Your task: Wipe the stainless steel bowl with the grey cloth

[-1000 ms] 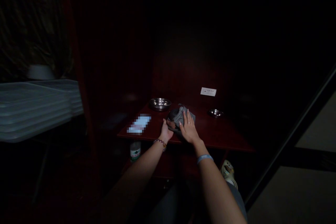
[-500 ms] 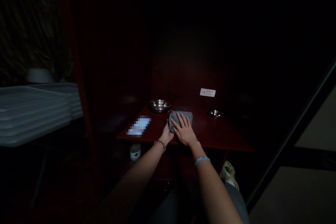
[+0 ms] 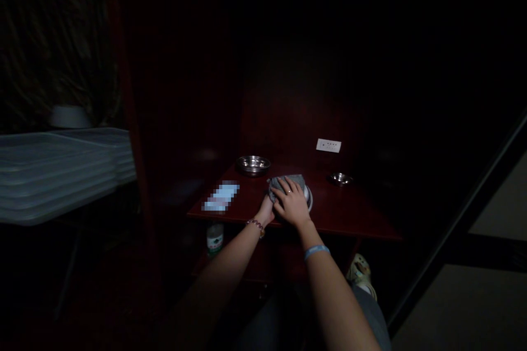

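Note:
A grey cloth (image 3: 284, 184) lies over a round metal dish (image 3: 309, 197), whose shiny rim shows on the right side. My right hand (image 3: 293, 204) presses on the cloth from above, its fingers wrapped over it. On the left, my left hand (image 3: 267, 210) grips the dish's edge from the side, with its fingers mostly hidden under the cloth and dish. Both hands are above the front part of a dark red desk (image 3: 349, 216).
Stacked metal dishes (image 3: 253, 165) stand at the desk's back left, a small metal dish (image 3: 341, 179) at the right. A pixelated bright object (image 3: 221, 196) lies at the left. Below are a bottle (image 3: 214, 241) and a shoe (image 3: 359, 273). Clear plastic lids or trays (image 3: 61, 175) are stacked far left.
The cloth has shifted on the dish, and the dish's rim now shows on the right. My right hand's fingers have drawn closer together.

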Demonstrator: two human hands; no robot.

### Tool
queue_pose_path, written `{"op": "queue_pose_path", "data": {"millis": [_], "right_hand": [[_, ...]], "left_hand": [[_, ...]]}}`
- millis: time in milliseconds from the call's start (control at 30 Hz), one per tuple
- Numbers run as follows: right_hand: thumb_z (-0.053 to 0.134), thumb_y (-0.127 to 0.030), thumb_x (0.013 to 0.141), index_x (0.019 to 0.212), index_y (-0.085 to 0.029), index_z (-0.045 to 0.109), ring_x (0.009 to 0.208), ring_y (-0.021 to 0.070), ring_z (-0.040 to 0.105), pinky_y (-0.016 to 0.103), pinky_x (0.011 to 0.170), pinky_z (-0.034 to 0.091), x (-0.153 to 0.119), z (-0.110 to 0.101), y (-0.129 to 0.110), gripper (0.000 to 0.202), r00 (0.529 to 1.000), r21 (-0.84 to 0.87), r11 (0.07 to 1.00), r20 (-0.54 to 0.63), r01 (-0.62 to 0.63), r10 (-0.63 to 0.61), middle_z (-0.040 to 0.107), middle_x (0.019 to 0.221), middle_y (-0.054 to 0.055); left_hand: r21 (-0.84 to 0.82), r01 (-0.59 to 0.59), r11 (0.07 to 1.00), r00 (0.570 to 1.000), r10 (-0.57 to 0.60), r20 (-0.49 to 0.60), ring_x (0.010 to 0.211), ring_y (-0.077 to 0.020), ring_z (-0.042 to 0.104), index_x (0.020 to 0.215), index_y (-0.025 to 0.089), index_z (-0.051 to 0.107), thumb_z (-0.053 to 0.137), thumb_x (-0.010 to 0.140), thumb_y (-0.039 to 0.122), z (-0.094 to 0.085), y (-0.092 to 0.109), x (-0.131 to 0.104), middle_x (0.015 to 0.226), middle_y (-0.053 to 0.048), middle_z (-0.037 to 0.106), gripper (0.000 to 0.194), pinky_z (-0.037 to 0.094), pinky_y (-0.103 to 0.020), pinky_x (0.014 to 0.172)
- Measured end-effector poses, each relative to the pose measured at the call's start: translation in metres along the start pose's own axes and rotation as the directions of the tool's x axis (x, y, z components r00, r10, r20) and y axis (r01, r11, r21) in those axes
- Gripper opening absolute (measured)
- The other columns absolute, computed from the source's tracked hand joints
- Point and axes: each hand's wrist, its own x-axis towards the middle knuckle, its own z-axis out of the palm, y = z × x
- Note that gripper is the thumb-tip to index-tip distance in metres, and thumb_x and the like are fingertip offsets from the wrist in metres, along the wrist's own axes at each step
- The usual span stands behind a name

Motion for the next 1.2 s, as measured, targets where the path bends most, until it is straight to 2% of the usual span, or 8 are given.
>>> {"op": "queue_pose_path", "data": {"millis": [100,300,467,600,833,967,1100,1200], "right_hand": [[0.056,-0.032,0.093,0.130,-0.027,0.065,0.144,0.0283,0.032,0.049,0.117,0.026,0.002,-0.001,0.001,0.039,0.997,0.030,0.998,-0.037,-0.064,0.065,0.049,0.150,0.005],[0.051,-0.035,0.096,0.126,-0.027,0.067,0.136,0.0264,0.041,0.047,0.116,0.026,0.005,-0.003,0.004,0.035,0.980,0.082,0.982,-0.091,-0.170,0.178,0.059,0.138,0.005],[0.043,-0.038,0.100,0.131,-0.028,0.063,0.122,0.0254,0.053,0.042,0.108,0.037,0.002,-0.007,0.014,0.038,0.932,0.121,0.936,-0.115,-0.329,0.343,0.061,0.133,0.006],[0.033,-0.038,0.103,0.140,-0.027,0.054,0.117,0.0242,0.057,0.038,0.101,0.045,-0.004,-0.011,0.024,0.045,0.889,0.204,0.879,-0.072,-0.432,0.453,0.061,0.133,0.007],[0.027,-0.040,0.104,0.148,-0.026,0.045,0.134,0.0205,0.048,0.038,0.111,0.040,-0.010,-0.010,0.033,0.050,0.939,0.367,0.884,-0.071,-0.289,0.337,0.052,0.147,0.005],[0.026,-0.041,0.104,0.152,-0.024,0.039,0.142,0.0199,0.040,0.040,0.116,0.036,-0.011,-0.007,0.035,0.053,0.969,0.347,0.915,-0.055,-0.208,0.242,0.041,0.156,0.006],[0.028,-0.038,0.104,0.155,-0.023,0.034,0.148,0.0207,0.031,0.042,0.120,0.030,-0.011,-0.009,0.030,0.053,0.990,0.295,0.949,-0.039,-0.115,0.132,0.028,0.162,0.005],[0.031,-0.033,0.103,0.155,-0.025,0.035,0.149,0.0207,0.029,0.043,0.121,0.028,-0.012,-0.015,0.028,0.052,0.998,0.227,0.973,-0.037,-0.032,0.042,0.025,0.164,0.004]], "left_hand": [[0.043,0.024,0.999,0.997,-0.021,-0.069,0.102,-0.0212,0.068,0.092,0.015,0.070,0.062,0.085,0.020,0.002,0.000,-0.002,0.093,-0.008,0.074,0.012,0.051,-0.031,0.095],[0.048,0.096,0.994,0.994,-0.093,-0.055,0.087,-0.0217,0.071,0.094,0.016,0.068,0.069,0.083,0.027,0.006,0.003,-0.006,0.087,-0.006,0.074,0.015,0.056,-0.036,0.085],[0.023,0.185,0.982,0.982,-0.186,0.027,0.104,-0.0271,0.070,0.098,0.015,0.068,0.057,0.093,0.041,0.011,0.010,-0.009,0.104,-0.013,0.075,0.028,0.053,-0.044,0.097],[-0.052,0.195,0.980,0.980,-0.192,0.055,0.117,-0.0285,0.065,0.111,0.014,0.068,0.051,0.095,0.045,0.009,0.013,-0.008,0.116,-0.015,0.073,0.038,0.047,-0.044,0.107],[-0.167,0.170,0.971,0.985,-0.171,0.008,0.119,-0.0267,0.065,0.121,0.016,0.064,0.043,0.099,0.044,0.002,0.017,-0.003,0.119,-0.012,0.073,0.042,0.044,-0.043,0.110],[-0.211,0.140,0.967,0.985,-0.157,-0.066,0.116,-0.0284,0.066,0.127,0.018,0.062,0.037,0.100,0.044,0.000,0.019,-0.001,0.121,-0.013,0.072,0.045,0.047,-0.049,0.107],[-0.243,0.116,0.963,0.982,-0.148,-0.115,0.115,-0.0260,0.066,0.130,0.018,0.060,0.029,0.101,0.044,-0.003,0.020,0.003,0.125,-0.013,0.069,0.050,0.047,-0.045,0.106],[-0.255,0.100,0.962,0.984,-0.134,-0.118,0.112,-0.0246,0.067,0.133,0.019,0.058,0.026,0.101,0.044,-0.006,0.019,0.006,0.122,-0.013,0.071,0.051,0.048,-0.042,0.104]]}}
